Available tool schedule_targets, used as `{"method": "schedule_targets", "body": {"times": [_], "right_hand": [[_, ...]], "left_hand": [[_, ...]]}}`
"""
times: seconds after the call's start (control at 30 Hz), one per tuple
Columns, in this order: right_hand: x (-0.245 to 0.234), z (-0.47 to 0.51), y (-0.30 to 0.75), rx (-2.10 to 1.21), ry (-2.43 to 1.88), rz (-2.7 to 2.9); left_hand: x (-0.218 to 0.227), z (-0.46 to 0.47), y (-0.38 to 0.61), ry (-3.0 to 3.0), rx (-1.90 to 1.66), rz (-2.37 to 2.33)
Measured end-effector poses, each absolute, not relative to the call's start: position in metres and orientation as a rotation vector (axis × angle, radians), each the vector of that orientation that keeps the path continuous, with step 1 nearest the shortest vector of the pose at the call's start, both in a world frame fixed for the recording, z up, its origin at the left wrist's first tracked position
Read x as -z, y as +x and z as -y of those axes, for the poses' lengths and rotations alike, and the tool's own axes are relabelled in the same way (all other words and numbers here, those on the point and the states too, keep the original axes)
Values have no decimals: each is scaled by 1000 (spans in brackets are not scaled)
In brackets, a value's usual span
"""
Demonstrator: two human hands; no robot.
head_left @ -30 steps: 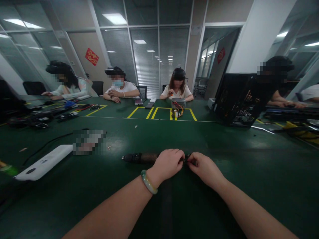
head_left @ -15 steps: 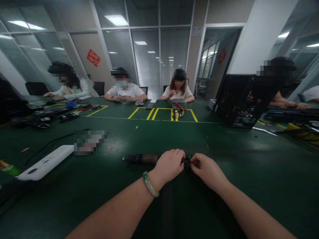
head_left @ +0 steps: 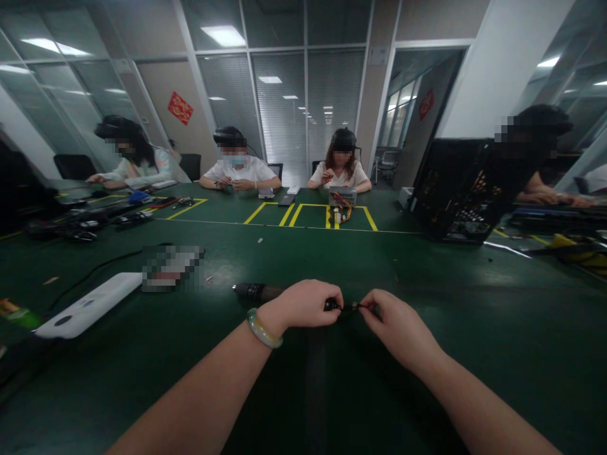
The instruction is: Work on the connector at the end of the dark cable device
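Head view: the left hand (head_left: 303, 305) wraps tight around a dark screwdriver (head_left: 265, 293) lying low over the green table (head_left: 427, 265). Just past that grip, the right hand (head_left: 393, 319) pinches its thin tip (head_left: 349, 306). It looks hard, stiff and light; the thick handle is best to hold.

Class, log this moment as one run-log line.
left hand: grips dark tool | right hand: pinches small part at tool tip | green table
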State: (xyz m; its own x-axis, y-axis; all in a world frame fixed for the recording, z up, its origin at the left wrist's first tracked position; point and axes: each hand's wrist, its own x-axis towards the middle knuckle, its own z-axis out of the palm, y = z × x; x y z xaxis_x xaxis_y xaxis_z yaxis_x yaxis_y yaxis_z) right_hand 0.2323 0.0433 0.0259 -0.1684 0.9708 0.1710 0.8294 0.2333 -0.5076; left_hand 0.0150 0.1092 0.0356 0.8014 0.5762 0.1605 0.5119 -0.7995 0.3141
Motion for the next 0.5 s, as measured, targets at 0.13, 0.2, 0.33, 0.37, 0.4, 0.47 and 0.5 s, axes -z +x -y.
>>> {"method": "schedule_targets", "body": {"times": [0.13,0.2,0.33,0.37,0.4,0.47,0.5], "right_hand": [[-24,-47,234,-385,-1696,2006],[-23,-48,235,-365,-1720,1989],[-26,-47,236,-237,-1761,1898],[-27,-46,237,-192,-1762,1864],[-28,-46,238,-149,-1759,1828],[-31,-46,241,-65,-1740,1750],[-32,-47,244,-21,-1727,1706]], "left_hand": [[-26,-112,20,2817,-531,-1072],[-19,-111,26,2815,-573,-1231],[-14,-105,32,2806,-585,-1418],[-14,-105,32,2827,-561,-1410],[-15,-104,31,2852,-532,-1392],[-17,-105,29,2895,-479,-1336],[-18,-105,27,2907,-466,-1311]]}}
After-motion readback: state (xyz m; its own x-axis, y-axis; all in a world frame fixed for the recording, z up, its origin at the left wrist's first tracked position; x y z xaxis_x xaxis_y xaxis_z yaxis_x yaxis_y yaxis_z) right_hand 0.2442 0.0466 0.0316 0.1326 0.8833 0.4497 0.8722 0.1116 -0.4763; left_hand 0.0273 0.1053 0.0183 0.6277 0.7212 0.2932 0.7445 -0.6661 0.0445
